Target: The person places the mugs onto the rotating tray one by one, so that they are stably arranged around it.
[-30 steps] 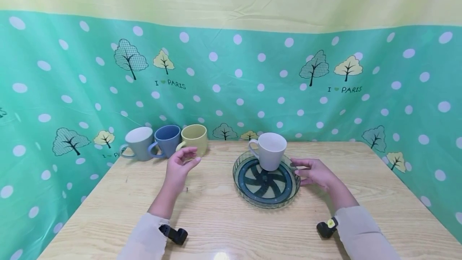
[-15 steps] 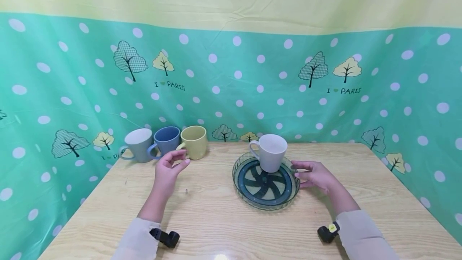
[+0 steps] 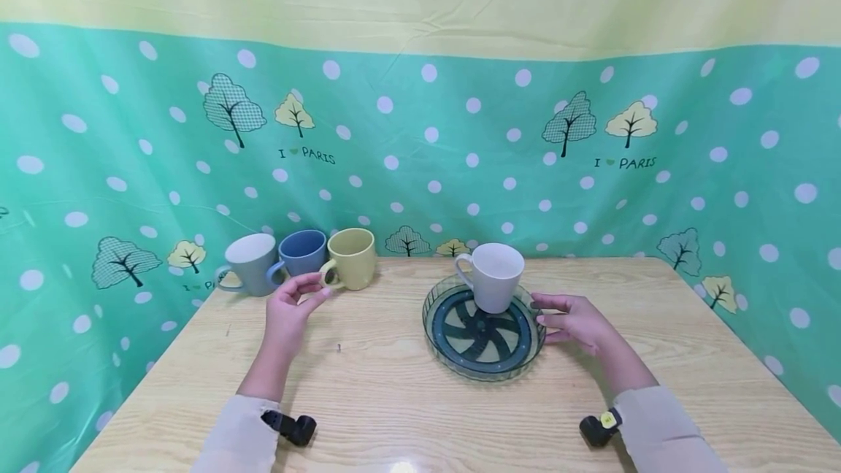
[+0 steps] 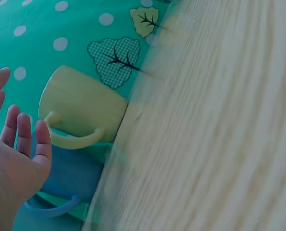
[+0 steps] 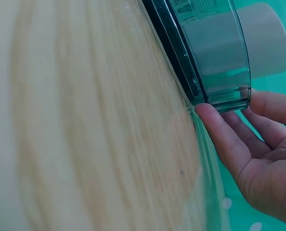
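Observation:
In the head view my left hand (image 3: pixel 289 309) is in front of the blue mug (image 3: pixel 302 252), its fingertips close to the handle of the yellow mug (image 3: pixel 352 259). The left wrist view has its fingers (image 4: pixel 23 134) apart and overlapping that handle, with nothing held. My right hand (image 3: pixel 578 323) holds the right side of a round, clear green-tinted tray (image 3: pixel 486 374). Up close, the thumb (image 5: pixel 220 132) lies at the tray's lower edge and another fingertip meets its rim. A white mug (image 3: pixel 496 279) stands upright in the tray, handle to the left.
A pale grey-blue mug (image 3: pixel 252 265) stands leftmost in the row of mugs at the back of the wooden table (image 3: pixel 407 414). Behind the table hangs a green, dotted curtain (image 3: pixel 453 159). Both wrists wear small black cameras.
My left hand has moved left, from in front of the yellow mug to in front of the blue one. The right hand, the tray and the white mug stay in place.

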